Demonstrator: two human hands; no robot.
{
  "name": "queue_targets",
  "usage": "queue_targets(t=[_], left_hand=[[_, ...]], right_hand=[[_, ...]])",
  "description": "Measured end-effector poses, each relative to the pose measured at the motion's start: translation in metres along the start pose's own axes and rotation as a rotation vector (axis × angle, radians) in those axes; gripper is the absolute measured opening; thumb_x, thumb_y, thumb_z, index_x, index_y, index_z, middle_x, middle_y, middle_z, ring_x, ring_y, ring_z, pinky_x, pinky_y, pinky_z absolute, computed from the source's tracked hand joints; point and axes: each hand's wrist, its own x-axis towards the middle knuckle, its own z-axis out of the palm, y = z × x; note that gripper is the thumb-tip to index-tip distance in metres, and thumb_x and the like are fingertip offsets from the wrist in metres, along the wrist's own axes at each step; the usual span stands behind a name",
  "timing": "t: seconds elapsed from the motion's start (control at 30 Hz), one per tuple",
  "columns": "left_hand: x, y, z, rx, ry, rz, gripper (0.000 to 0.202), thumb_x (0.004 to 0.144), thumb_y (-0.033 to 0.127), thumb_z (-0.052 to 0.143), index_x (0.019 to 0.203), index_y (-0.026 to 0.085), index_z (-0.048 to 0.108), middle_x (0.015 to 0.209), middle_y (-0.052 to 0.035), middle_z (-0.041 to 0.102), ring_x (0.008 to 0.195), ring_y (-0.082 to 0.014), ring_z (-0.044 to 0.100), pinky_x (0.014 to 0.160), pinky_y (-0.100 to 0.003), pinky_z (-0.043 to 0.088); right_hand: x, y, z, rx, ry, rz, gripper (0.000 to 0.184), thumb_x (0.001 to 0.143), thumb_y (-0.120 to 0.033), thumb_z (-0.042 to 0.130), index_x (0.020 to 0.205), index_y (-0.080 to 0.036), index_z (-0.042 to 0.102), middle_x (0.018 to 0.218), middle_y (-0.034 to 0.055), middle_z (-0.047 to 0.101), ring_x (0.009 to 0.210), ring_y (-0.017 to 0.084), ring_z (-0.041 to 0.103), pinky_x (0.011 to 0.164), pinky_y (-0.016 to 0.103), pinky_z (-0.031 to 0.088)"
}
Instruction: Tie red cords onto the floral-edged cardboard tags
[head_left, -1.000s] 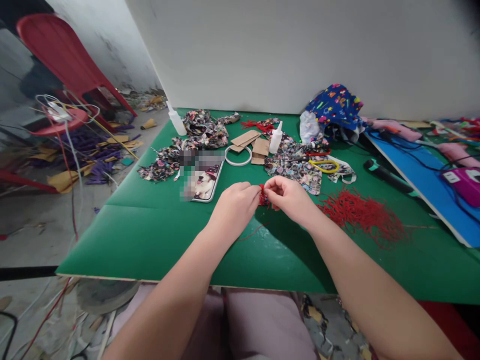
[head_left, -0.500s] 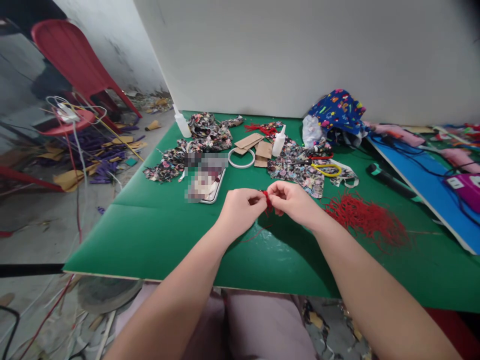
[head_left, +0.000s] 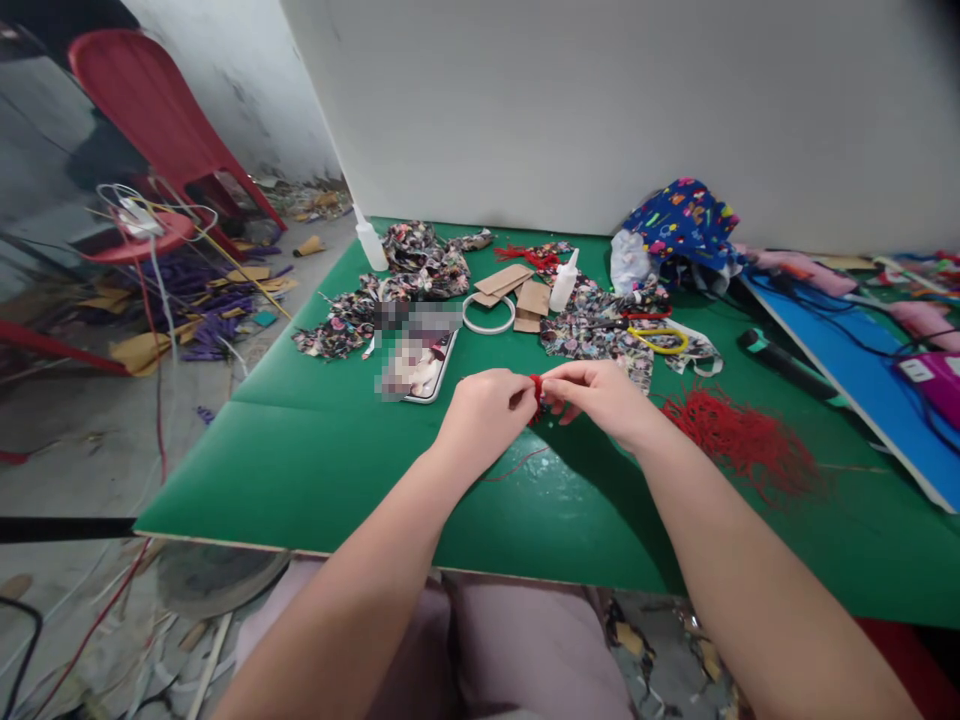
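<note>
A green-topped worktable (head_left: 322, 470) stretches before me, its near edge at the worker's lap. Over it, the left hand (head_left: 484, 408) pinches a small red cord bundle (head_left: 536, 397) between thumb and curled fingers; the right hand (head_left: 604, 393), thumb and forefinger together, pinches the bundle's right side. Right of that forearm: a loose heap of red cords (head_left: 739, 438). Beyond: a smartphone (head_left: 429, 380), left; yellow-handled scissors (head_left: 683, 345) on floral fabric (head_left: 574, 342), right. Farther: a white nozzle bottle (head_left: 562, 290), then a pale panel (head_left: 540, 120).
</note>
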Motion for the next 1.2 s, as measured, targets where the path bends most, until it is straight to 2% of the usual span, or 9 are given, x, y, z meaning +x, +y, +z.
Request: queue_targets(t=[0.17,0.33,0.57,0.83,1.0,1.2], left_hand=[[-0.0007,-0.0007,-0.0001,0.025,-0.020,0.015,0.027,0.082,0.022,0.046,0.060,0.017,0.060,0.058,0.0008,0.053,0.058,-0.0102,0.047,0.056,-0.023,0.030],[-0.0009,-0.0001,-0.0010,0.083,-0.036,0.017,0.027,0.084,0.023,0.045,0.064,0.017,0.063,0.062,-0.0007,0.056,0.061,-0.0116,0.051,0.057,-0.024,0.032],[-0.0022,0.0010,-0.0001,0.118,-0.025,0.029,0.027,0.084,0.023,0.044,0.069,0.017,0.066,0.065,-0.0020,0.060,0.065,-0.0129,0.054,0.059,-0.025,0.033],[-0.0031,0.0030,-0.0022,0.127,-0.026,-0.008,0.026,0.083,0.024,0.044,0.065,0.018,0.062,0.064,-0.0008,0.061,0.061,-0.0124,0.052,0.056,-0.025,0.030],[-0.0023,0.0034,-0.0036,0.041,-0.070,-0.009,0.025,0.081,0.022,0.044,0.064,0.018,0.062,0.065,-0.0007,0.061,0.062,-0.0117,0.052,0.058,-0.024,0.032],[-0.0023,0.0037,-0.0053,-0.204,-0.087,-0.089,0.021,0.076,0.020,0.048,0.064,0.016,0.065,0.061,0.0016,0.061,0.056,-0.0086,0.048,0.055,-0.021,0.033]], right_hand=[[0.0003,0.0006,0.0009,0.009,0.049,0.012,0.020,0.072,-0.034,0.064,0.075,-0.014,0.066,0.058,-0.0013,0.058,0.050,0.007,0.054,0.048,0.020,0.048],[0.0006,-0.0014,0.0024,0.001,0.060,0.018,0.024,0.074,-0.036,0.062,0.075,-0.013,0.066,0.048,-0.0031,0.052,0.041,0.006,0.047,0.039,0.018,0.042],[0.0021,0.0013,0.0032,0.046,0.059,0.040,0.019,0.073,-0.033,0.063,0.074,-0.014,0.064,0.051,-0.0029,0.054,0.044,0.006,0.050,0.042,0.019,0.044],[0.0013,0.0037,0.0048,0.068,0.020,0.032,0.017,0.074,-0.031,0.060,0.076,-0.014,0.060,0.053,-0.0036,0.052,0.045,0.005,0.048,0.042,0.016,0.042],[0.0012,0.0037,0.0052,0.078,0.006,0.042,0.014,0.074,-0.029,0.060,0.074,-0.015,0.059,0.050,-0.0052,0.050,0.043,0.005,0.046,0.040,0.016,0.040],[-0.0008,0.0006,0.0060,0.115,-0.033,0.062,0.011,0.073,-0.025,0.058,0.071,-0.014,0.057,0.046,-0.0057,0.048,0.040,0.004,0.042,0.039,0.016,0.037]])
